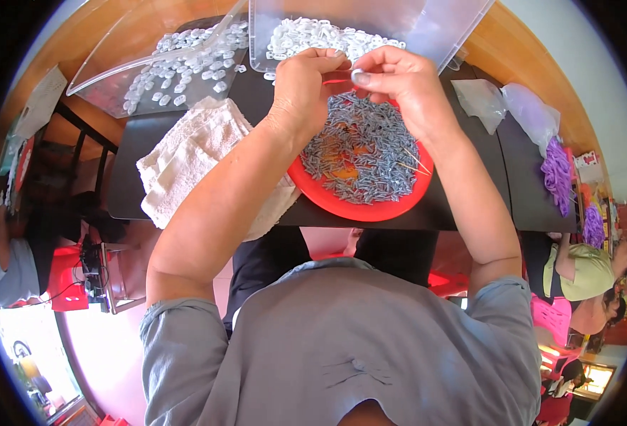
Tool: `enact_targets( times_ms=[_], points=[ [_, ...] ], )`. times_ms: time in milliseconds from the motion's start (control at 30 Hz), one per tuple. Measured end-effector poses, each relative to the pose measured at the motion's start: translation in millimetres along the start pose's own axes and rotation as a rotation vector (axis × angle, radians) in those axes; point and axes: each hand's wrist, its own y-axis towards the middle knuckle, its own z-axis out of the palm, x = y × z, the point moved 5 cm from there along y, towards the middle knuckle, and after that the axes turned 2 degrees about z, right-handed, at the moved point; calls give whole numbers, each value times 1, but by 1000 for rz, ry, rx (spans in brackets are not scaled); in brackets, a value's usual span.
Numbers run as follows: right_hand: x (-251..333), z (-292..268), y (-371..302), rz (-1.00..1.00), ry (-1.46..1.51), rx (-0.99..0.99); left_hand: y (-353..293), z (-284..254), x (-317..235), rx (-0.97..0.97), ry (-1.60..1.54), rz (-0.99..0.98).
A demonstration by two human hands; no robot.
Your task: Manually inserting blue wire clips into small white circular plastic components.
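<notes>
Both my hands are raised close together over the far rim of a red basin (359, 211). My left hand (305, 79) is closed, thumb and fingertips pinched together; what lies between them is too small to make out. Between the thumb and fingers of my right hand (406, 84) is a small white plastic piece (358, 74), partly hidden by the fingertips. Many small grey pin-like parts (370, 153) fill the basin below. Beyond my hands, a clear plastic bin (427, 32) holds a heap of white oval plastic pieces (313, 35).
A second clear bin (104, 89) with scattered white pieces stands far left. A pale towel (192, 153) lies left of the basin on the dark table (128, 188). Thin wooden sticks (416, 167) rest in the basin. Plastic bags (530, 113) and purple cords (557, 177) are at right; other people sit nearby.
</notes>
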Motion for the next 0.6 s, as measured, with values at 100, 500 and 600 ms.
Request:
enact_targets(
  times_ms=[100, 500, 600],
  points=[
    [3, 27, -9, -14, 23, 39, -2, 0, 0, -51, -92, -22],
    [-3, 33, -14, -169, -169, 30, 0, 0, 4, 44, -237, -166],
    [12, 29, -18, -240, -422, 86, -2, 2, 5, 20, -252, -170]
  ],
)
